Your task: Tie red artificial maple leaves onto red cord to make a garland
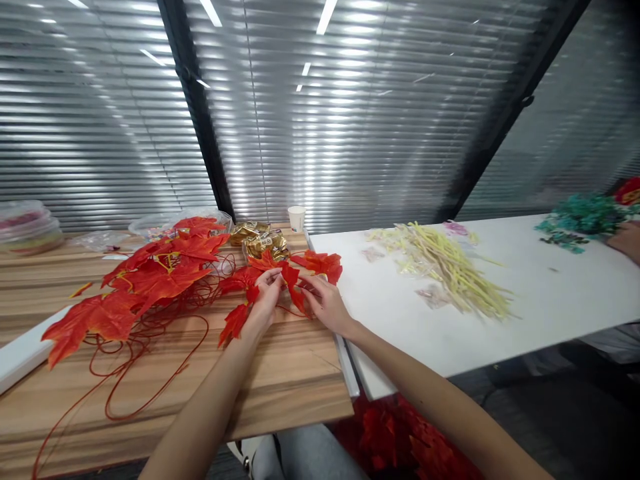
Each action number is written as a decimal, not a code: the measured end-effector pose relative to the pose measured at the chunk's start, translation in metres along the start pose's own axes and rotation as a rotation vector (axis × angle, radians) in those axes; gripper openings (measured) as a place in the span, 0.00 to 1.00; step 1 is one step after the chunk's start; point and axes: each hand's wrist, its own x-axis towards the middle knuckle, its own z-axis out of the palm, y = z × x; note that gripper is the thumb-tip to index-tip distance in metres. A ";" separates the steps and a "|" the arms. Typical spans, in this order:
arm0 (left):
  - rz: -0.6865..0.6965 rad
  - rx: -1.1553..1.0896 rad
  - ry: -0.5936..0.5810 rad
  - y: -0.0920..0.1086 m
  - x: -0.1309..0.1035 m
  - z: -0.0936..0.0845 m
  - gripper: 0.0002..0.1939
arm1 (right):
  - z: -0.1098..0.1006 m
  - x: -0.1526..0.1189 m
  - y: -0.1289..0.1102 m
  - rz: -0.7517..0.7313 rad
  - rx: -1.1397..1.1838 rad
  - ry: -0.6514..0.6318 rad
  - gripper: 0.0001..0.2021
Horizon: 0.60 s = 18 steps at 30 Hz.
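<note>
Both my hands meet over the right part of the wooden table, fingers pinched on a red artificial maple leaf (291, 281). My left hand (269, 291) grips it from the left, and my right hand (323, 298) from the right. More red leaves spread around the hands, one (325, 264) just behind the right hand and another (234, 323) beside the left wrist. What lies exactly between the fingertips is too small to make out. To the left, a pile of red maple leaves (165, 263) rests on tangled red cord (145, 333).
Gold-wrapped packets (265, 243) and a paper cup (297, 219) stand behind my hands. Clear plastic tubs (30, 230) sit far left. On the white table (480, 340) lie yellow strips (455, 270); a person's hand (627, 240) is near teal foliage (585, 217). Red leaves (395, 437) fill the space below.
</note>
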 end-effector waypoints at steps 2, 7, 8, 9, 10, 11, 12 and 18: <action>-0.001 0.007 -0.011 0.000 -0.001 0.000 0.13 | -0.001 0.001 0.001 -0.020 0.002 0.018 0.16; -0.021 0.019 -0.047 -0.001 -0.002 0.000 0.14 | -0.003 0.002 0.003 0.005 0.020 0.030 0.17; -0.027 0.011 -0.054 0.000 -0.002 0.000 0.14 | -0.003 0.002 0.003 -0.001 0.020 0.021 0.17; -0.030 -0.003 -0.060 0.000 -0.002 -0.001 0.14 | -0.002 0.002 0.003 -0.009 0.016 0.011 0.16; -0.034 -0.021 -0.070 0.001 -0.002 -0.001 0.14 | -0.002 0.002 0.002 -0.019 0.010 0.002 0.15; -0.036 -0.041 -0.086 0.002 -0.002 -0.001 0.13 | -0.001 0.001 0.002 -0.026 0.002 -0.005 0.14; -0.036 -0.061 -0.107 0.002 -0.003 0.000 0.13 | -0.001 0.001 0.001 -0.030 -0.005 -0.008 0.13; -0.073 -0.091 -0.255 -0.006 -0.014 0.001 0.13 | 0.000 0.001 -0.002 -0.050 0.004 0.037 0.10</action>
